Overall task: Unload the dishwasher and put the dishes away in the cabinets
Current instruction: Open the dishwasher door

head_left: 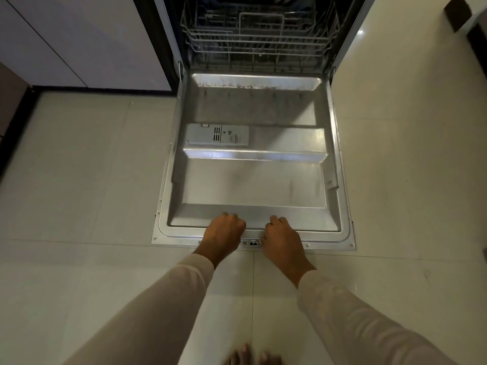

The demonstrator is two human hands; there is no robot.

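Observation:
The dishwasher door (253,185) lies folded down flat in front of me, its steel inner face up. My left hand (224,231) and my right hand (283,238) both sit on the door's near edge, fingers curled over the rim on either side of the latch (253,243). A grey detergent dispenser (217,135) is set into the door's left half. Behind the door, the lower wire rack (259,40) sits inside the dark tub. Its near rows look bare; a bit of green shows at the very top, too cropped to identify.
White cabinet fronts (79,40) stand left of the dishwasher, and a pale panel (395,48) rises on its right. Glossy light floor tiles (79,180) surround the door. My bare toes (250,358) show at the bottom edge. A dark object (458,14) sits at top right.

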